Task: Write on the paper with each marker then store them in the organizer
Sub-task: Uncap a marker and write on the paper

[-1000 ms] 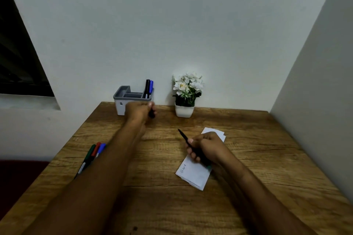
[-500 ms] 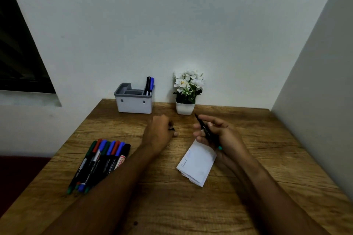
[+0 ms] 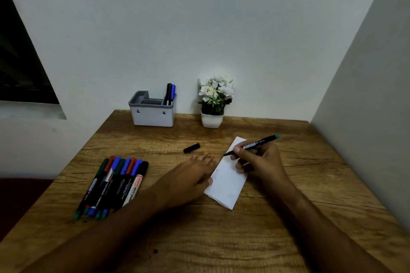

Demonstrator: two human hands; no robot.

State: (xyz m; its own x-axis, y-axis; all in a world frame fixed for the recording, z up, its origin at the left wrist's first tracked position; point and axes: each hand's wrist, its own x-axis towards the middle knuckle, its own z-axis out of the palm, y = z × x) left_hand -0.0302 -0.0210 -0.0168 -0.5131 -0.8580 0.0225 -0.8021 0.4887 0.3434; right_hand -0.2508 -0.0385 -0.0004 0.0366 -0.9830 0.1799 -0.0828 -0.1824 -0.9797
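On the wooden table I see my right hand gripping a green-ended marker, tip on the white paper; my left hand lies flat, pinning its left edge. Its cap lies farther off, other markers lie left, organizer far

White paper, grey organizer, wood-grain brown table
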